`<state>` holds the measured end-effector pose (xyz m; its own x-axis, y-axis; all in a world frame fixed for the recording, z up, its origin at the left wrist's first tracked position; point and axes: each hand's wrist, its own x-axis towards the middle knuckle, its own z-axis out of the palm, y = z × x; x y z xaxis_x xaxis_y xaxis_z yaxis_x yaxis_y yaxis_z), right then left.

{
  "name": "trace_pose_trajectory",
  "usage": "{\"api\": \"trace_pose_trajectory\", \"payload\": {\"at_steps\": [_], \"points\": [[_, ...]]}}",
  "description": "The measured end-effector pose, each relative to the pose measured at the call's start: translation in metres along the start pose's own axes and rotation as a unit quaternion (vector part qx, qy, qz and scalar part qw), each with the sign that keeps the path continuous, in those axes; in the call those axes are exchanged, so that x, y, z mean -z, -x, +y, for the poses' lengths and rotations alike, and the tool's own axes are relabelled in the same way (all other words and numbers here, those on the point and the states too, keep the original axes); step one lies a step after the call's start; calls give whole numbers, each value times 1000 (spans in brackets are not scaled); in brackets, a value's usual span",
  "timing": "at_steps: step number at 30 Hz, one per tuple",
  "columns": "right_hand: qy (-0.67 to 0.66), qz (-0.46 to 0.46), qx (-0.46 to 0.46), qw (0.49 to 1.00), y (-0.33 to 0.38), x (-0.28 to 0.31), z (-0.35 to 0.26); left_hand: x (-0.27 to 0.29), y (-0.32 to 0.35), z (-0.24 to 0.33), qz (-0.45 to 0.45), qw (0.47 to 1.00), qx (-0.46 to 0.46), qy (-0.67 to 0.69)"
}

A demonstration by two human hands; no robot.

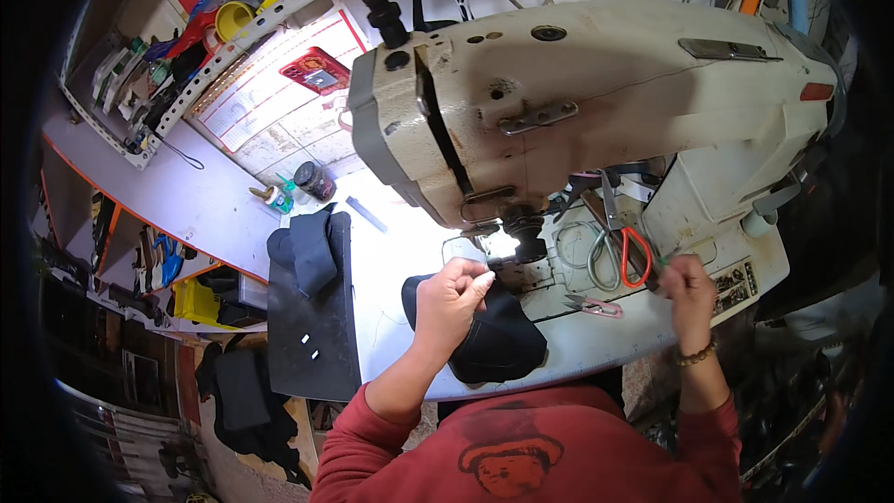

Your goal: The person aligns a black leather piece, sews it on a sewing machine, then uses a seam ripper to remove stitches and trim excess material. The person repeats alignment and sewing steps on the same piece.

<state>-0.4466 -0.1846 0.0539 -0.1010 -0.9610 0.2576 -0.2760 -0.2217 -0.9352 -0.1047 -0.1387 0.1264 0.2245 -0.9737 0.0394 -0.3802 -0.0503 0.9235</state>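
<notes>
A sewing workshop — a heavy cream industrial sewing machine [596,102] fills the white counter [391,261], with red-handled scissors [622,251] and stacked black fabric pieces [307,251] beside it, and cluttered perforated-metal shelves [186,56] behind.

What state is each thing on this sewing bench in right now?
Black fabric: lying under the needle area, pressed down by the left hand.
Right hand: closed grip beside the red-handled scissors; what it holds is unclear.
Scissors: lying flat, blades shut.
Small snips: lying flat on the table.
Machine lamp: lit.
Dark jar: upright, capped.
</notes>
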Motion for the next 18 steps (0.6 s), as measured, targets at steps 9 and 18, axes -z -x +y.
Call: {"api": "trace_pose_trajectory", "payload": {"at_steps": [9, 18], "points": [[86, -87, 289, 950, -47, -139, -99, 6, 4, 3, 102, 899, -317, -284], [148, -115, 305, 934, -52, -164, -105, 14, -9, 12, -13, 819, -467, -333]]}}
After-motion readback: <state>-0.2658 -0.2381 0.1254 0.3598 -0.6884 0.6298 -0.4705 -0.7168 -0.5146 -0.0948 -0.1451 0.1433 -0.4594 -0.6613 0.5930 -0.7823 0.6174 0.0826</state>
